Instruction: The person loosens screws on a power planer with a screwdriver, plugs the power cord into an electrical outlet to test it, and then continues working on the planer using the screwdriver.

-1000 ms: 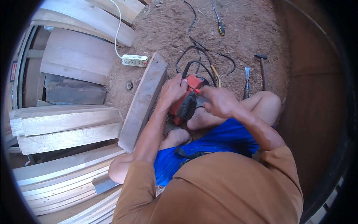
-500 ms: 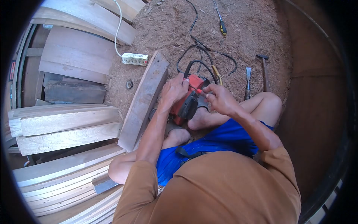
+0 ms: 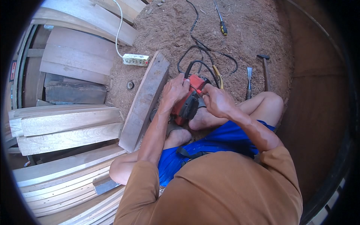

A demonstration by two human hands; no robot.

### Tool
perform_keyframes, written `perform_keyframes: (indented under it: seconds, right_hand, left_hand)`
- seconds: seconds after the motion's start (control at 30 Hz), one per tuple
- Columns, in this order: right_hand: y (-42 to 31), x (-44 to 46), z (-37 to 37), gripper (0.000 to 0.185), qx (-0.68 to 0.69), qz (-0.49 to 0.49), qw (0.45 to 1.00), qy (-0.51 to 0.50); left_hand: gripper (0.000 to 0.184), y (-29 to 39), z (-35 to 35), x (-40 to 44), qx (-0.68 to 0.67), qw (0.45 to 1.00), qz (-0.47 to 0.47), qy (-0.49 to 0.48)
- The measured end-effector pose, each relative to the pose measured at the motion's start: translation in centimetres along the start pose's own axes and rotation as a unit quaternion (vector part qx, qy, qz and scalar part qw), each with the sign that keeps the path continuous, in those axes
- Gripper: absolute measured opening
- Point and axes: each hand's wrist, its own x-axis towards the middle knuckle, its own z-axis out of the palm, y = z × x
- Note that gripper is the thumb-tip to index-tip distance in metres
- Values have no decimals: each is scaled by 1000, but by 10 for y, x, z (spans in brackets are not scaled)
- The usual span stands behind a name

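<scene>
A red and black electric planer [image 3: 183, 108] rests between my feet, its black cord leaving the far end. My left hand [image 3: 175, 89] is closed around the planer's upper left side, near where the cord enters. In my right hand [image 3: 219, 100] is a small screwdriver [image 3: 198, 91] with a red handle, pinched between the fingers. Its thin shaft points left onto the top of the planer, close to my left fingertips. My fingers partly cover the exact spot where the tip meets the tool.
A thick plank [image 3: 141, 107] lies left of the planer, with stacked boards [image 3: 71, 122] beyond. Farther out are a power strip [image 3: 135, 59] and a yellow-black screwdriver [image 3: 224, 28]. A chisel [image 3: 249, 80] and hammer [image 3: 266, 73] lie by my right knee, on sawdust-covered ground.
My right hand has shifted slightly left and turned, with the fingers now nearer the planer and covering more of the screwdriver handle. The left hand stays in place.
</scene>
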Motion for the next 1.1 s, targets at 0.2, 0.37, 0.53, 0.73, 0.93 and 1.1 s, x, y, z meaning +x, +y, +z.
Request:
perform_keyframes:
  seconds: [0.2,0.37,0.53,0.73,0.93,1.1]
  right_hand:
    - [11,6,5,24,60,-10,998,7]
    - [26,9,4,19,367,218,901,-73]
    - [31,5,4,25,433,239,865,-84]
    - [66,-26,-27,34,302,90,949,-16]
    - [128,-19,-21,38,-74,72,978,183]
    - [39,-23,-43,54,-160,-117,953,230]
  left_hand:
    - [36,2,0,-3,-11,1000,8,4]
    - [36,-1,2,-2,3,1000,-1,-8]
    - [39,0,-6,-1,-19,999,16,-45]
    - [58,-45,-8,-16,-73,996,47,-16]
    - [62,-66,-9,-41,-92,994,-59,-23]
    - [51,-43,-12,-67,-118,993,-4,-11]
